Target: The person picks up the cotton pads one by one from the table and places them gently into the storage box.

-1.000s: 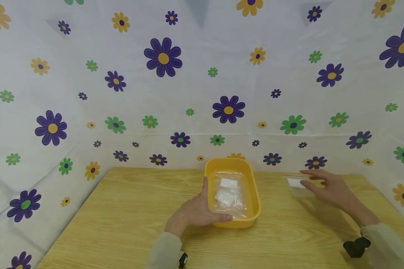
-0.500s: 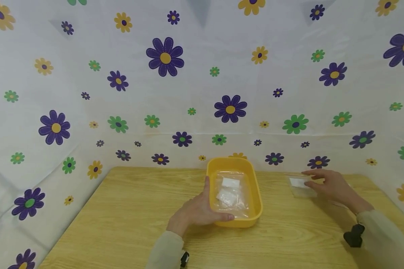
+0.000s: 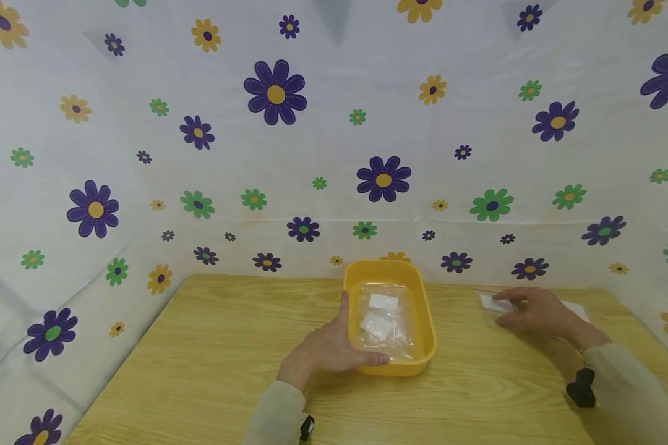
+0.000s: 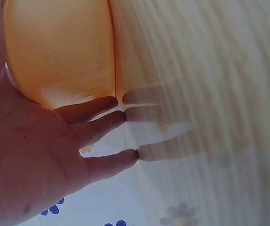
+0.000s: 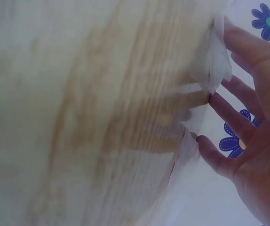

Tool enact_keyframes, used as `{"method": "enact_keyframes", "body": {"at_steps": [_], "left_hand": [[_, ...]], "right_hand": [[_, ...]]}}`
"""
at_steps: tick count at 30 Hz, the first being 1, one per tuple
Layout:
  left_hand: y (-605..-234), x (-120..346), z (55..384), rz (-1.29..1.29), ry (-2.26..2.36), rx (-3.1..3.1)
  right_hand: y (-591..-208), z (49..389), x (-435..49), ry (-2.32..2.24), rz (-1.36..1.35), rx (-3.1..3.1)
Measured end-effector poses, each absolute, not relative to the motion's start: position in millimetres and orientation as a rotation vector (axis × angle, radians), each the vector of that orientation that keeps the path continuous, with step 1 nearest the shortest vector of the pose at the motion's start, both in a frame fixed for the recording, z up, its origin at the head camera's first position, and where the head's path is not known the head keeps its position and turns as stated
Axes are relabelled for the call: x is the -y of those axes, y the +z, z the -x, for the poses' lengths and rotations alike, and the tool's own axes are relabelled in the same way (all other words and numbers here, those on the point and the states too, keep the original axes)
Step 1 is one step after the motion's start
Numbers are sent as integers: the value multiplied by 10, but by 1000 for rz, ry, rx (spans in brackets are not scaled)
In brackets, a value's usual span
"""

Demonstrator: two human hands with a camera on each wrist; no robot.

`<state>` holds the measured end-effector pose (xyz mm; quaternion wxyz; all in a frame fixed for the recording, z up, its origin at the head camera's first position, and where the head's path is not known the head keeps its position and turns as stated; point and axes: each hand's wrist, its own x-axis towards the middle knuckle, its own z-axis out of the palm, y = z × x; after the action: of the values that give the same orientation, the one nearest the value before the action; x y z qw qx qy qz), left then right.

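My left hand (image 3: 328, 346) steadies a yellow plastic tray (image 3: 427, 334). Its thumb lies over the near rim, while straight fingers run along the tray's left side and touch the table in the left wrist view. In the tray lie clear plastic bags (image 3: 403, 321) with white contents or labels. Over at the right, my right hand (image 3: 540, 315) has thumb and fingertips on a flat clear plastic bag (image 3: 485, 303) with a white patch. The plastic (image 5: 215, 61) bunches up between them in the right wrist view. Another white piece (image 3: 578, 309) shows partly behind that hand.
The wood-grain table (image 3: 245, 358) has a glossy surface that mirrors the fingers. A white sheet with printed flowers (image 3: 334, 148) hangs behind it and at both sides. Black devices (image 3: 581, 388) are strapped at the wrists.
My right hand's fingers have bent and closed in on the bag, and a white piece has come into view right of that hand. My left hand stays on the tray. The view shifts slightly.
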<state>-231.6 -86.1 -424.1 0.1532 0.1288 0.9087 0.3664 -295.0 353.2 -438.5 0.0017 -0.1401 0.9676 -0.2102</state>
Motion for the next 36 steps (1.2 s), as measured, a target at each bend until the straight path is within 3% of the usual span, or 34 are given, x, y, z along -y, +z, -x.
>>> {"method": "enact_keyframes", "body": {"at_steps": [9,19,36], "left_hand": [[-4254,865,2314,-369,1047,-2607],[-4257,861,2316,-372,1073,-2601],[-4242,864,2313,-375,1059,-2602]], "right_hand": [[-4384,2842,-3458,-587,647,-3121],[-4401,2817,-3433,-670,539,-3116],[-4385,2699,-3398,-832,601,-3152]]}}
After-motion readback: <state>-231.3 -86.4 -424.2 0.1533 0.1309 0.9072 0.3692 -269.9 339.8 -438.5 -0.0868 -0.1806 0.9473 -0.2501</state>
